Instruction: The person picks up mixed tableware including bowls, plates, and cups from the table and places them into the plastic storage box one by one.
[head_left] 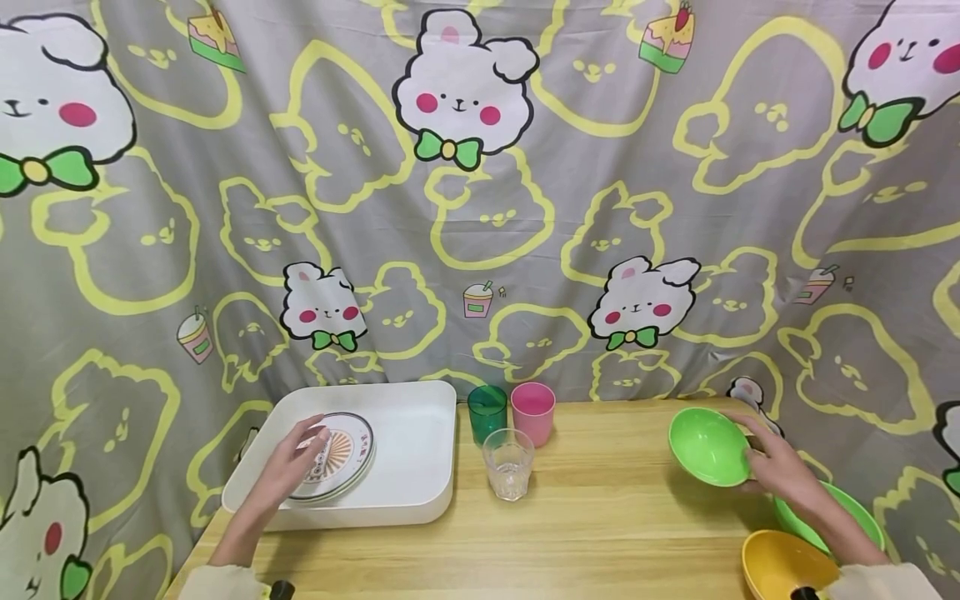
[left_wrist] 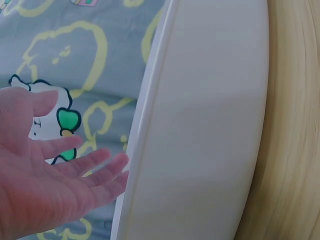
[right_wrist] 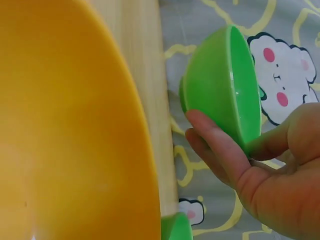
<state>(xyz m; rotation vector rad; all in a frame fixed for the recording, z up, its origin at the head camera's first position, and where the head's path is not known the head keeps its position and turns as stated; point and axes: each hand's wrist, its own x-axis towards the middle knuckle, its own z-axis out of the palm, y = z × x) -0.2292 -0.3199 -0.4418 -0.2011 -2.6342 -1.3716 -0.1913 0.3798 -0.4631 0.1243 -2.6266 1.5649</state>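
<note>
My right hand (head_left: 776,458) grips a small green bowl (head_left: 708,446) at its right side, thumb at the rim and fingers under the outer wall, as the right wrist view shows. The bowl is tilted and held above the table. My left hand (head_left: 292,454) hovers over the white tub (head_left: 412,450), its fingers loosely spread and holding nothing. Under it in the tub lies a small stack of patterned plates (head_left: 352,450), partly hidden by the hand. In the left wrist view the left palm (left_wrist: 45,185) shows bare beside the tub's wall (left_wrist: 200,120).
A dark green cup (head_left: 487,412), a pink cup (head_left: 533,412) and a clear glass (head_left: 509,467) stand right of the tub. Another green bowl (head_left: 855,508) and an orange bowl (head_left: 780,562) sit near the table's right edge, under my right forearm. A patterned curtain (head_left: 495,225) hangs behind.
</note>
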